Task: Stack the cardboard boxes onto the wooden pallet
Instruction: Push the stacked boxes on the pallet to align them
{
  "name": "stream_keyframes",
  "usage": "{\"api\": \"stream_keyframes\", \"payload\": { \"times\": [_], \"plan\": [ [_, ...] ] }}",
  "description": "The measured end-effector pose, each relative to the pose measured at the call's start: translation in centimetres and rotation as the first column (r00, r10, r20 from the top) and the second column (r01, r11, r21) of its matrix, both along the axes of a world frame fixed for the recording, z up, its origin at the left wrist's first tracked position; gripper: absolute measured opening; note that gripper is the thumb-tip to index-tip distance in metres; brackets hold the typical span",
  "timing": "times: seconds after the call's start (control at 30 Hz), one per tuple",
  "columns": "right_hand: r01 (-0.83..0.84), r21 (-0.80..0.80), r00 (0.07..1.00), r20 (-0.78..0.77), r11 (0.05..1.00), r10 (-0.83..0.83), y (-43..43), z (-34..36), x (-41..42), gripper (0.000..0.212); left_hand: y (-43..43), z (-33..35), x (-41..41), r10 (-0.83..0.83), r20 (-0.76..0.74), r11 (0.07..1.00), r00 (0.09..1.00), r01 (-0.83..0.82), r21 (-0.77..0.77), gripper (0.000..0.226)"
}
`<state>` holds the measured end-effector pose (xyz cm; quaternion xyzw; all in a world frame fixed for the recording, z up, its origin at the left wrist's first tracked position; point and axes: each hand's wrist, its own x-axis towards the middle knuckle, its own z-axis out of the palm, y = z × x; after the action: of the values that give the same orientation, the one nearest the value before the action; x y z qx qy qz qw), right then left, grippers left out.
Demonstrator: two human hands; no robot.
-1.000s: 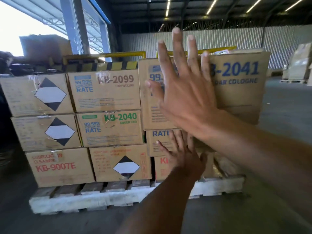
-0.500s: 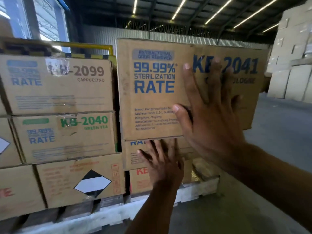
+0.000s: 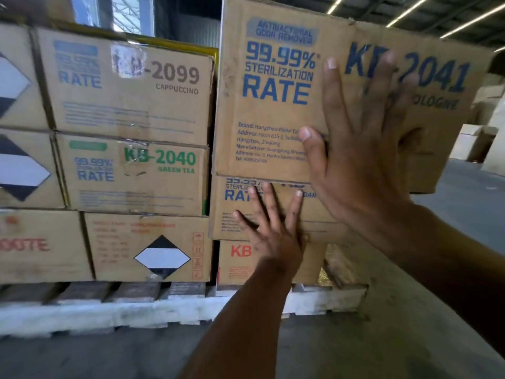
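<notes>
A tall cardboard box marked KB-2041 (image 3: pixel 276 110) tops the right-hand column of boxes on the white-painted wooden pallet (image 3: pixel 164 310). My right hand (image 3: pixel 363 160) lies flat against its front face, fingers straight and spread. Below it, my left hand (image 3: pixel 273 231) presses flat with spread fingers on the middle box (image 3: pixel 235 222) of that column. A bottom box with red KB lettering (image 3: pixel 237 263) sits under it. The KB-2041 box juts out to the right past the boxes beneath.
Left of the column, stacked boxes fill the pallet: KB-2099 (image 3: pixel 131 97), KB-2040 (image 3: pixel 136 173), and a box with a diamond label (image 3: pixel 153 250). More cartons (image 3: pixel 489 127) stand far right. Grey concrete floor (image 3: pixel 410 337) lies in front and right.
The view has drawn nearer to the stack. Both hands stay flat on the right column, the right hand now lower on the KB-2041 box face.
</notes>
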<state>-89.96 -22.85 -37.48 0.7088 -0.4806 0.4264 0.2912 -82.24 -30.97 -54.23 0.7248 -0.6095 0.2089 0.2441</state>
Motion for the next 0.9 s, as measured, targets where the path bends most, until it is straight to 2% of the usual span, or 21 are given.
{"api": "stream_keyframes", "payload": {
  "times": [0.13,0.23,0.3,0.63,0.73,0.9],
  "plan": [
    [0.058,0.019,0.998,-0.024,0.998,-0.057,-2.0,-0.2,0.1,0.072,-0.9,-0.1,0.1,0.051,-0.023,0.998,0.998,-0.051,0.028,0.08],
    [0.047,0.025,0.998,-0.048,0.999,-0.045,-4.2,-0.4,0.1,0.074,-2.4,-0.1,0.4,0.045,-0.035,0.998,0.998,-0.043,0.046,0.068],
    [0.021,0.029,0.999,-0.046,0.999,-0.019,-5.7,-0.4,0.3,0.075,-3.5,-0.1,0.5,0.059,-0.03,0.998,0.998,-0.057,0.041,0.067],
    [0.012,0.038,0.998,-0.059,0.999,-0.01,-11.7,-0.4,2.7,0.075,-8.3,-1.1,2.1,0.103,-0.018,0.993,0.995,-0.104,-0.056,0.081],
    [0.026,0.022,0.998,-0.062,0.999,-0.024,-12.9,-0.5,3.0,0.074,-9.0,-1.1,2.4,0.083,-0.021,0.995,0.996,-0.084,-0.062,0.077],
    [0.041,-0.013,0.997,-0.065,0.999,-0.042,-14.5,-0.6,3.4,0.075,-9.6,-1.0,2.3,0.025,-0.08,0.997,0.996,-0.03,-0.068,0.093]
  ]
}}
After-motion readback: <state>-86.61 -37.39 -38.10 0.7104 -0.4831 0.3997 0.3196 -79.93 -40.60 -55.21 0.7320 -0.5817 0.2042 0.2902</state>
